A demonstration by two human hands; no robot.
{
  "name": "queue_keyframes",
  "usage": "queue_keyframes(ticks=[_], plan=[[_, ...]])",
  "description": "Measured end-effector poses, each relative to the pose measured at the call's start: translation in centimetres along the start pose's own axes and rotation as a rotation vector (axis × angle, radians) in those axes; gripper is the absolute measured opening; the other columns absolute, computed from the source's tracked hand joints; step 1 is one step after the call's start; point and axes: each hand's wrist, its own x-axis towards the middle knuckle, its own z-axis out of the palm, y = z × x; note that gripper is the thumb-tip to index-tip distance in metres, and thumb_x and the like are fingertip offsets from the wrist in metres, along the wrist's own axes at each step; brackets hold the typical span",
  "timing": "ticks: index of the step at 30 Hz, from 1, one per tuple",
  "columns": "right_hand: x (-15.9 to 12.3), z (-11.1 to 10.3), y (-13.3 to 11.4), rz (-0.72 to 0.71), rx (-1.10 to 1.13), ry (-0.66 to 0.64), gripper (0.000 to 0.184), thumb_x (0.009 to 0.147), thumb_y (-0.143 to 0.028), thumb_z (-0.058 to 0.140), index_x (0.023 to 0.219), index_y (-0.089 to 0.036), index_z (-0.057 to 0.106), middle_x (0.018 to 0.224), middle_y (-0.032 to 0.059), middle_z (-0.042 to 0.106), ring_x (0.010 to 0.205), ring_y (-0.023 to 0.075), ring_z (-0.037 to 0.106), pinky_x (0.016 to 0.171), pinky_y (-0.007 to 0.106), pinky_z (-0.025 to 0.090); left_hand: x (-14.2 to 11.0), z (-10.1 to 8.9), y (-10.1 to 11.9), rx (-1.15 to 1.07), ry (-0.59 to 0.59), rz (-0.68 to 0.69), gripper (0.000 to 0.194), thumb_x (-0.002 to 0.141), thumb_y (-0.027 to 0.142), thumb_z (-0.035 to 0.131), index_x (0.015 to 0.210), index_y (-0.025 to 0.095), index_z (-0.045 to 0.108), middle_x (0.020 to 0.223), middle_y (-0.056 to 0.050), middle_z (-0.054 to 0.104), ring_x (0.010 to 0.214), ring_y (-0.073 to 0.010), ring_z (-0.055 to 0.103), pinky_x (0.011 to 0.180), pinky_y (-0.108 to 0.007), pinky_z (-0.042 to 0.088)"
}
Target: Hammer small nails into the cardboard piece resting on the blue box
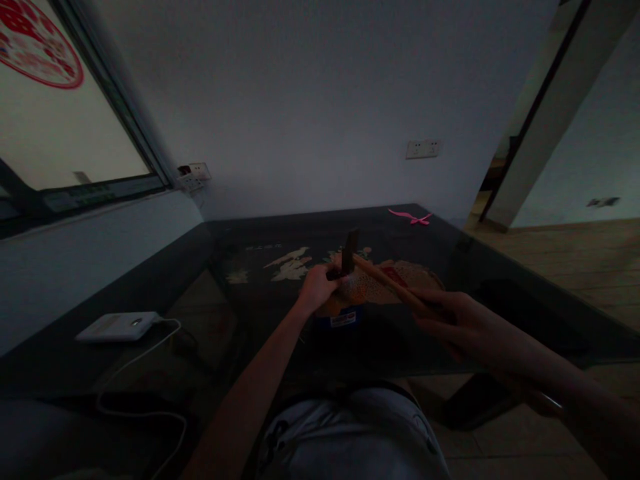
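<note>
Pinching a dark, flat strip (351,249) near its lower end, the left hand (319,288) is holding it upright over the dark table (453,250); the right hand (450,317), its fingers closed around a slim wooden stick (393,283), is bringing the tip against the strip, though whether they are touching I cannot tell; a blue labelled object (344,319) is sitting just below the left hand.
</note>
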Motion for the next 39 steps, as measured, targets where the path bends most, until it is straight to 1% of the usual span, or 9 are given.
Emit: queue_keyframes(ticks=[5,11,13,17,22,25,29,34,39], plan=[[-0.4,-0.2,-0.6,-0.043,-0.012,0.092,0.052,0.083,-0.037,0.056,0.13,-0.016,0.051,0.07,-0.0015,0.052,0.05,0.0097,0.042,0.04,0.02,0.036,0.1,0.2,-0.3,-0.021,0.006,0.017,0.007,0.074,0.02,0.066,0.079,0.016,0.068,0.083,-0.004,0.071,0.078,-0.0171,0.065,0.073,-0.026,0.048],[0.0,0.1,-0.3,-0.005,-0.019,0.018,0.048,0.082,-0.033,0.056,0.127,-0.016,0.054,0.063,-0.0034,0.049,0.045,0.0084,0.042,0.038,0.019,0.034,0.2,0.3,-0.6,-0.02,-0.003,-0.003,0.012,0.074,0.021,0.065,0.084,0.015,0.068,0.085,-0.006,0.071,0.079,-0.0183,0.065,0.072,-0.027,0.048],[-0.1,0.1,-0.2,-0.002,-0.002,0.034,0.049,0.082,-0.034,0.056,0.128,-0.017,0.053,0.065,-0.0026,0.051,0.045,0.009,0.043,0.038,0.019,0.035,0.3,0.3,-0.6,-0.018,-0.004,0.011,0.012,0.074,0.02,0.065,0.084,0.015,0.068,0.086,-0.006,0.071,0.079,-0.0181,0.065,0.073,-0.027,0.048],[-0.3,-0.1,-0.1,-0.057,0.035,0.087,0.049,0.083,-0.035,0.056,0.129,-0.019,0.053,0.073,-0.0002,0.056,0.051,0.0097,0.046,0.041,0.019,0.038,0.3,0.4,-0.9,-0.019,0.012,0.037,0.01,0.074,0.022,0.065,0.08,0.015,0.069,0.083,-0.005,0.071,0.078,-0.0178,0.065,0.074,-0.027,0.048],[0.1,0.1,0.5,-0.028,0.014,0.033,0.047,0.083,-0.031,0.057,0.127,-0.016,0.054,0.064,-0.0032,0.05,0.044,0.007,0.04,0.036,0.017,0.035,0.4,0.6,-1.4,-0.045,0.013,0.03,0.013,0.074,0.022,0.066,0.085,0.016,0.069,0.086,-0.005,0.071,0.08,-0.0186,0.066,0.074,-0.028,0.049],[0.1,0.1,0.3,-0.029,0.011,0.063,0.047,0.082,-0.03,0.058,0.126,-0.016,0.056,0.063,-0.0031,0.05,0.044,0.0076,0.042,0.036,0.017,0.035,0.3,0.6,-1.3,-0.061,0.003,0.02,0.013,0.074,0.021,0.066,0.085,0.016,0.069,0.086,-0.005,0.071,0.08,-0.0182,0.066,0.075,-0.028,0.049],[-0.4,0.0,-0.2,-0.056,0.064,0.103,0.049,0.081,-0.032,0.06,0.128,-0.019,0.056,0.064,-0.0024,0.053,0.045,0.0081,0.044,0.036,0.017,0.035,0.3,0.4,-0.8,-0.045,0.009,0.027,0.008,0.073,0.021,0.066,0.08,0.016,0.068,0.082,-0.004,0.071,0.079,-0.017,0.065,0.075,-0.028,0.049],[0.0,0.2,0.3,0.001,0.07,0.051,0.049,0.079,-0.031,0.061,0.126,-0.018,0.057,0.059,-0.0043,0.05,0.041,0.0071,0.042,0.035,0.017,0.033,0.3,0.3,-0.7,-0.049,-0.003,0.008,0.012,0.073,0.022,0.066,0.084,0.016,0.069,0.085,-0.005,0.071,0.079,-0.0185,0.066,0.075,-0.028,0.049],[-0.2,0.1,0.0,-0.041,0.055,0.072,0.052,0.08,-0.033,0.06,0.13,-0.019,0.053,0.057,-0.0048,0.048,0.042,0.0079,0.042,0.035,0.017,0.034,0.2,0.3,-0.6,-0.047,0.01,0.024,0.009,0.074,0.022,0.065,0.081,0.016,0.068,0.084,-0.005,0.071,0.078,-0.0181,0.065,0.075,-0.029,0.049]])
